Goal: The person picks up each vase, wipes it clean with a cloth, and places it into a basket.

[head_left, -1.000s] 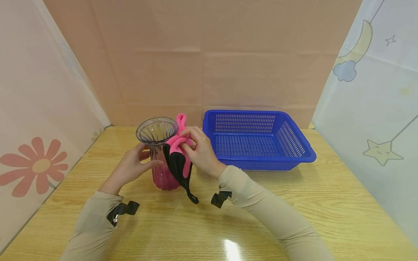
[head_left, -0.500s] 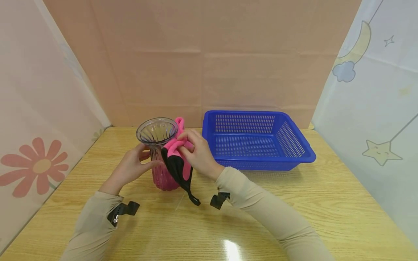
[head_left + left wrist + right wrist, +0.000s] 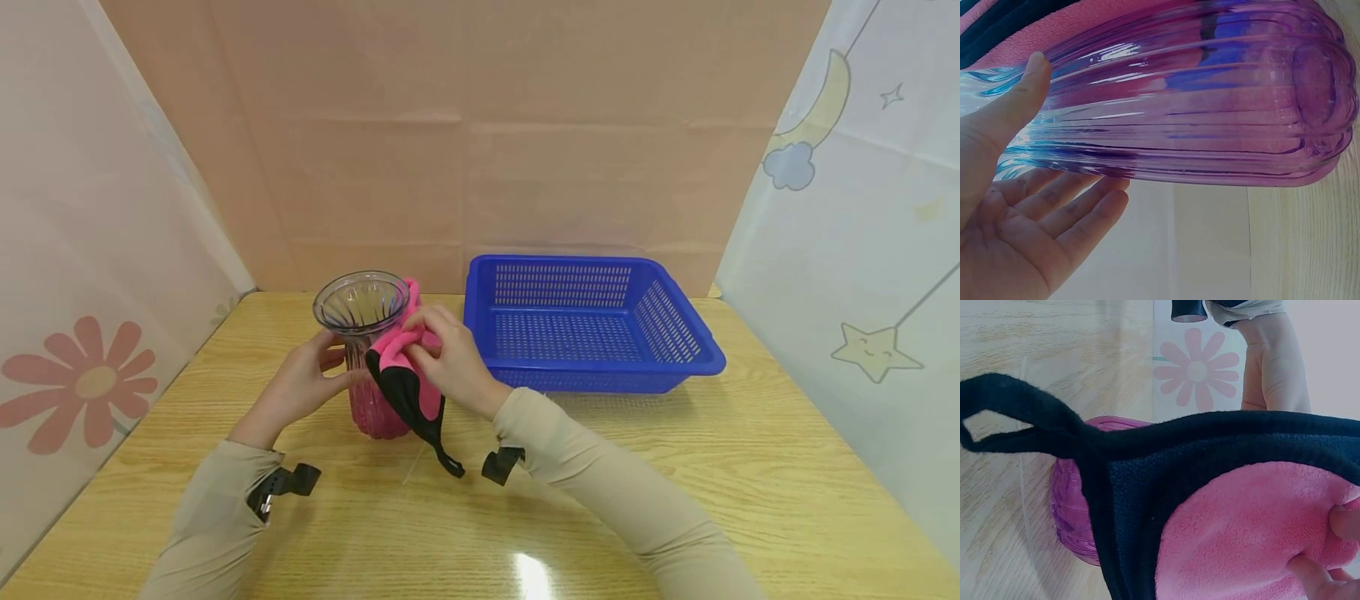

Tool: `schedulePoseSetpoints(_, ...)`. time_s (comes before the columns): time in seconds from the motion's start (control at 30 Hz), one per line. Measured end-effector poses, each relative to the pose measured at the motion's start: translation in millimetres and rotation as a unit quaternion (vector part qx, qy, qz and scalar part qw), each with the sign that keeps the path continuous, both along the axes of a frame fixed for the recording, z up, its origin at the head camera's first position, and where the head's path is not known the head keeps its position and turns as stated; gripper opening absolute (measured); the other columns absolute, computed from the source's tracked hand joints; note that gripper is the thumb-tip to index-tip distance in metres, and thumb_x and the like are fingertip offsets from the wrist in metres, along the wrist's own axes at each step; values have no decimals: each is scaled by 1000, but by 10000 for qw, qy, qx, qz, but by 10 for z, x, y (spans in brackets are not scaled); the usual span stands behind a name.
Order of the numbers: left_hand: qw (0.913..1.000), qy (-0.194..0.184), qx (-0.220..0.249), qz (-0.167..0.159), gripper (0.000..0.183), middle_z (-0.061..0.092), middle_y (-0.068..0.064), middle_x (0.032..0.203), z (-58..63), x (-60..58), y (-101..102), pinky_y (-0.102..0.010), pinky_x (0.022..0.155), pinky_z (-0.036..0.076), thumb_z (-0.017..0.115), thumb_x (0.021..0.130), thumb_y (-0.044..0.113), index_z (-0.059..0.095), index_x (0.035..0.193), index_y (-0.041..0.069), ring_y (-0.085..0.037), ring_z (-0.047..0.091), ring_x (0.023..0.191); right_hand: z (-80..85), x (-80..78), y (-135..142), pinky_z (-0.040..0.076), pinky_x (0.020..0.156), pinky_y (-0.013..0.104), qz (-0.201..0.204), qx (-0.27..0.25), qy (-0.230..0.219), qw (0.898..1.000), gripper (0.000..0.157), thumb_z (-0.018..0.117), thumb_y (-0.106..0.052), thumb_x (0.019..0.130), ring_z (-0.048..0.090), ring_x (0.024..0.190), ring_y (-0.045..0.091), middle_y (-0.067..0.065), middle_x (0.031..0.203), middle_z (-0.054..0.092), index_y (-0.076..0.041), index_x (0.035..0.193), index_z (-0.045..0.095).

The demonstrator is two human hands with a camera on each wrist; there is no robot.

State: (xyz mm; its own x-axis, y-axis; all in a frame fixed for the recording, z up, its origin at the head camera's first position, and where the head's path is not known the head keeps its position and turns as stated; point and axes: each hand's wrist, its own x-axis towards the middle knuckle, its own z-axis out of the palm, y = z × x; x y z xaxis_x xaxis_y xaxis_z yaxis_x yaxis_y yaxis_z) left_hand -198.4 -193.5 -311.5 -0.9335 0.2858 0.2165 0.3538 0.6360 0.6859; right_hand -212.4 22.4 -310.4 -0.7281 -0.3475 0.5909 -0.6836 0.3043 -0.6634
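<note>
A ribbed glass vase, clear at its flared rim and pink toward the base, stands upright on the table. My left hand grips its neck from the left, thumb in front and fingers behind, as the vase in the left wrist view shows. A pink and black fleecy cloth with a black hanging loop lies against the vase's right side, below the rim. My right hand pinches its pink part; the loop hangs toward the table. In the right wrist view, the cloth hides most of the vase.
A blue perforated plastic basket sits on the wooden table to the right of the vase. Behind is a peach backdrop. Printed sheets stand at left and right.
My right hand has moved slightly down, and the cloth has slid lower along the vase's right side. The left hand and the vase stay where they were.
</note>
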Motion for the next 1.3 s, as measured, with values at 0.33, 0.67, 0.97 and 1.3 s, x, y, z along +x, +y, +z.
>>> schedulePoseSetpoints(0.33, 10000, -34, -26, 24, 63, 51, -32, 128, -7, 3, 2, -53, 95, 48, 69, 84, 14, 37, 136, -3, -50, 55, 112, -47, 26, 5, 57, 82, 25, 31, 263, 52, 9996, 10, 62, -1, 86, 58, 107, 25, 14, 106, 59, -3, 95, 57)
schedulePoseSetpoints(0.67, 9999, -92, -116, 84, 62, 50, -32, 129, -7, 17, 3, -54, 95, 47, 68, 85, 15, 38, 136, -2, -50, 54, 114, -93, 40, 16, 58, 81, 32, -19, 410, 47, 9991, 11, 63, -1, 86, 57, 105, 25, 14, 106, 60, -4, 95, 58)
schedulePoseSetpoints(0.97, 9999, -79, -108, 81, 64, 50, -32, 129, -11, 18, 7, -54, 94, 48, 69, 85, 18, 37, 137, -2, -50, 54, 113, -125, 48, 32, 57, 83, 32, -92, 601, 151, 9980, 11, 63, -2, 85, 58, 104, 25, 13, 104, 60, -4, 95, 58)
schedulePoseSetpoints(1.3, 9999, -68, -74, 88, 69, 47, -31, 134, -38, 7, 1, -54, 91, 50, 70, 84, 25, 36, 139, 2, -50, 53, 114, -185, 40, 42, 56, 87, 39, -113, 698, 80, 9975, 11, 64, -3, 85, 58, 106, 27, 14, 105, 60, -5, 93, 58)
